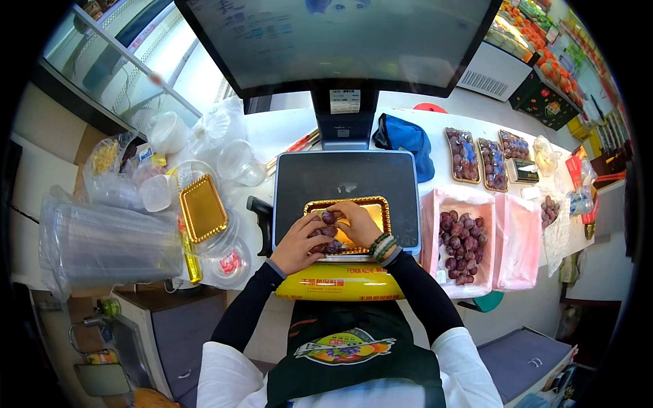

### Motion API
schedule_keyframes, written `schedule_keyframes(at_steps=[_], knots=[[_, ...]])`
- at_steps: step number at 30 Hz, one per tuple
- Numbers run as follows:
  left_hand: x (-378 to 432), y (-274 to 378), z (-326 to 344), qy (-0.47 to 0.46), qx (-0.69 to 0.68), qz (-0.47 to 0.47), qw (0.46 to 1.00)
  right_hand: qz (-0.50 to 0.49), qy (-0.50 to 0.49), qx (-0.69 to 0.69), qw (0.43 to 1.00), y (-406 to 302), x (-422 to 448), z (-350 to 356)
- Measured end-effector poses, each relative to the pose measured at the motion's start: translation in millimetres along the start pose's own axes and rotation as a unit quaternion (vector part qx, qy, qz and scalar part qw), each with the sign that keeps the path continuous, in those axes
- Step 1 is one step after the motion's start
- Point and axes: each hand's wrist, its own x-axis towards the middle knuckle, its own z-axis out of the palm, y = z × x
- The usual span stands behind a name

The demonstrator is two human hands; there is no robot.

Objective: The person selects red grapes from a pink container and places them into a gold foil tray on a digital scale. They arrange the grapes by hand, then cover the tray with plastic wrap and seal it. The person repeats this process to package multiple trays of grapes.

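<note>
Dark red grapes (329,232) lie in the left part of a shallow gold tray (378,210) with a beaded rim. This tray rests on the black plate of a weighing scale (347,171). From the left side, my left hand (296,246) curls its fingers over the grapes and holds them. My right hand (361,224), with beaded bracelets at the wrist, reaches across the tray and has its fingertips on the uppermost grape. The fingers partly hide the grapes. A yellow roll of plastic wrap (339,283) lies in front of the scale, just below my hands.
At right, a pink-lined box (431,239) holds loose grapes, beside a second pink-lined box (516,245). Wrapped grape trays (463,155) lie behind. At left are another gold tray (203,208) and stacked clear containers (109,245). A monitor (336,46) stands behind the scale, beside blue cloth (408,143).
</note>
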Motion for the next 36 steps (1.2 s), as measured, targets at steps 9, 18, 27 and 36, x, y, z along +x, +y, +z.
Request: schedule_keyframes(at_steps=[9,18,27,36], knots=[[4.6,2.5,-3.2,-0.008,0.014,0.007,1.0,-0.019,-0.004,-0.064,0.998,4.0,5.3,8.3],[5.4,6.6,-3.4,-0.002,-0.002,-0.006,1.0,-0.03,0.158,-0.032,0.986,-35.7,-74.5,-68.5],[8.3,13.6,-1.7,-0.015,-0.012,-0.04,0.999,0.185,0.25,-0.08,0.947,14.6,-261.2,-152.9],[7.4,13.4,-2.8,-0.016,-0.014,-0.043,0.999,0.253,0.324,-0.29,0.864,64.3,-273.7,-169.3]])
